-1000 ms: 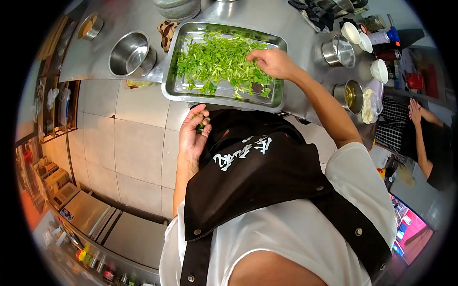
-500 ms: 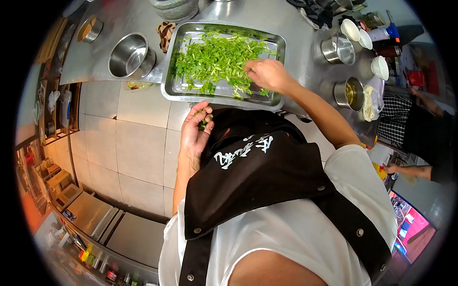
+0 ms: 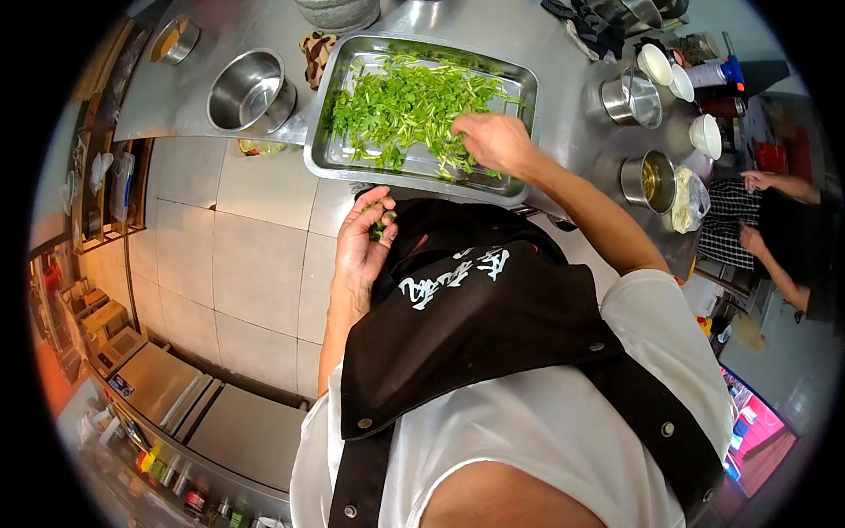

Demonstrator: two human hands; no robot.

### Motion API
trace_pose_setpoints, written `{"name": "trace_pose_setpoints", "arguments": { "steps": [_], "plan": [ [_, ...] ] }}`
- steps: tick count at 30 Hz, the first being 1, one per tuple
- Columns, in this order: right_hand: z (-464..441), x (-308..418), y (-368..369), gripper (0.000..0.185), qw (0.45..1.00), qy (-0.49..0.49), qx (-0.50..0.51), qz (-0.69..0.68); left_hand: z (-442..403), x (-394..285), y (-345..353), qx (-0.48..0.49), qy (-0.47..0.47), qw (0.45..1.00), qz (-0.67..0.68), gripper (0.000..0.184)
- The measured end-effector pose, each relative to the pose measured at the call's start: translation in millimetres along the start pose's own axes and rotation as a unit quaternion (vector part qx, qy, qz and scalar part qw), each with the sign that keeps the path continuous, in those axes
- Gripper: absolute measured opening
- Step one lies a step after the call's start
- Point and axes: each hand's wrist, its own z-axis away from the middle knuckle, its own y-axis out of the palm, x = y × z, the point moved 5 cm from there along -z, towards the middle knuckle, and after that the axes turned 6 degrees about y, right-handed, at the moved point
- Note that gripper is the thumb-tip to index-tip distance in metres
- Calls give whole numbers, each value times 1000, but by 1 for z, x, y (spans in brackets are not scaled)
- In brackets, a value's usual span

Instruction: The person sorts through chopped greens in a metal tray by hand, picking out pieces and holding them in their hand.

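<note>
Chopped green herbs (image 3: 400, 110) lie spread in a rectangular steel tray (image 3: 321, 145) at the counter's front edge. My right hand (image 3: 495, 143) is over the tray's right half, its fingers bent together at the edge of the herbs; whether anything is pinched at the fingertips is hidden. Below the tray's front left rim, my left hand (image 3: 363, 238) is palm up with curled fingers closed around a small bunch of green herbs (image 3: 378, 231).
A steel pot (image 3: 252, 91) and a patterned cloth (image 3: 317, 55) sit left of the tray. To the right are steel pots (image 3: 649, 181), white bowls (image 3: 705, 135) and a plastic bag (image 3: 690, 201). Another person (image 3: 792, 229) in dark clothes stands at the far right.
My right hand has moved slightly toward the tray's front edge, staying close to the herbs. My left hand keeps its bunch. The other person's arms have changed position.
</note>
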Motion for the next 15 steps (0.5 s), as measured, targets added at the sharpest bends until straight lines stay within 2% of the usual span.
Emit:
{"name": "trace_pose_setpoints", "arguments": {
  "steps": [3,6,9,15],
  "plan": [
    [5,1,7,12,997,14,63,52,0,-1,5,2,-1,1000,-8,22],
    [6,-13,9,9,997,53,47,41,-2,-2,7,-2,-2,1000,-17,22],
    [5,0,9,8,999,0,25,30,-3,1,10,2,-11,1000,-18,22],
    [-1,9,21,10,993,-32,40,106,-3,2,9,5,-13,1000,-18,22]
  ]
}}
